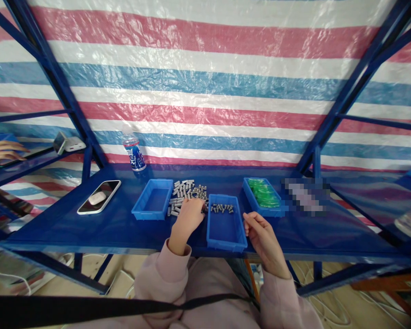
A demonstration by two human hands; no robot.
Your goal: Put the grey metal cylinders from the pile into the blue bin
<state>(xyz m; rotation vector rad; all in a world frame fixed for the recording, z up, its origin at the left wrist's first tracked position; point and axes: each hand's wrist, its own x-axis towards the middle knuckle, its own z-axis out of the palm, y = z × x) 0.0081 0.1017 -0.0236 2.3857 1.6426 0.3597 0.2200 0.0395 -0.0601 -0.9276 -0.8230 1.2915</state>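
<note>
Head view: picking step, by the look — left hand (190, 214) at the loose metal parts (183, 188).
Left fingertips hidden, grip can't be told; right hand (263, 235) half-curled beside the middle tray (226, 232) (can't tell if it holds anything). Small bolts (222, 208) lie at that tray's far end. Next pick calls for a clean pinch — tray wall crowds the left hand. Bottle (135, 154), phone (106, 189) well apart.

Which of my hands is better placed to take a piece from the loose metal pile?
Probably the left: your left hand is right at the metal pile, while your right hand is farther off, beside the opposite side of the middle blue tray.
</note>
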